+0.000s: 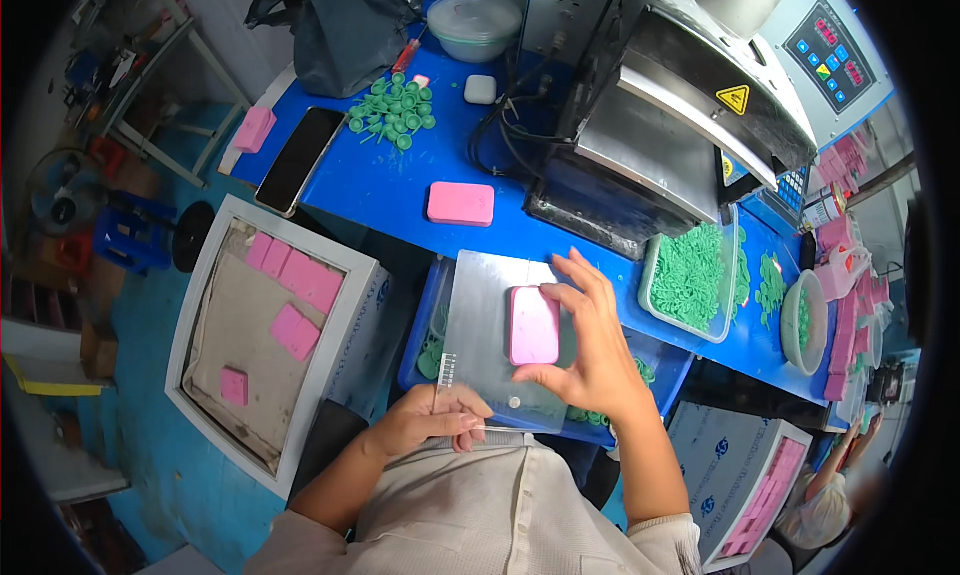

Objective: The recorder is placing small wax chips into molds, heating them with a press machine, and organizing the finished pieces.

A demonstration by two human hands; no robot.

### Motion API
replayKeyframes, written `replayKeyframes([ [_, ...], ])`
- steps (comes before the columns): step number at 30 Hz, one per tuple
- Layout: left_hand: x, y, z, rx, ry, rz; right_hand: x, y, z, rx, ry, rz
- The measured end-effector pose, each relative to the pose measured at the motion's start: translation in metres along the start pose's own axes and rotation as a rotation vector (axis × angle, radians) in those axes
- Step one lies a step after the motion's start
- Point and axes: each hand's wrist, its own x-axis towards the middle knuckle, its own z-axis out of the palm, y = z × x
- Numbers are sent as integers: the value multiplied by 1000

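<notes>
A pink rounded rectangular block (535,325) lies on a greyish, see-through flat plate (480,315) in front of me. My right hand (600,360) grips the block, thumb at its near end and index finger at its far right corner; the other fingers stretch up and away. My left hand (430,418) is closed at the plate's near left corner, thumb and fingers pressed together about its edge. A small round pale spot (514,402) shows on the plate near its front. Beneath the plate, a blue crate (410,360) with green pieces is partly hidden.
Another pink block (461,204) rests on the blue table (390,200). Behind are green spoon-like pieces (395,110), a phone (300,160) and a metal machine (650,145). A clear tub (733,305) of green pieces stands right. Pink blocks lie on a framed panel (215,325) at left.
</notes>
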Motion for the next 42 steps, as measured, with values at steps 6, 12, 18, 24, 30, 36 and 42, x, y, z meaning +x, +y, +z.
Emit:
replayKeyframes([
  [6,-16,7,3,127,-19,-106,-1,-16,-8,17,36,-101],
  [12,-20,7,15,286,-44,-60,-18,-30,-15,-3,183,-160],
  [18,-15,13,21,307,-90,-97,-26,-35,-23,-44,240,-135],
  [24,-13,12,24,266,-116,-121,-27,-34,-29,-36,253,-86],
  [30,-9,30,44,169,-97,-151,-22,-31,-43,-34,266,-49],
  [36,-1,56,61,-30,-128,-56,-19,-26,-63,-53,316,-13],
  [42,26,103,77,0,-190,46,-50,-49,-88,-150,319,-25],
])
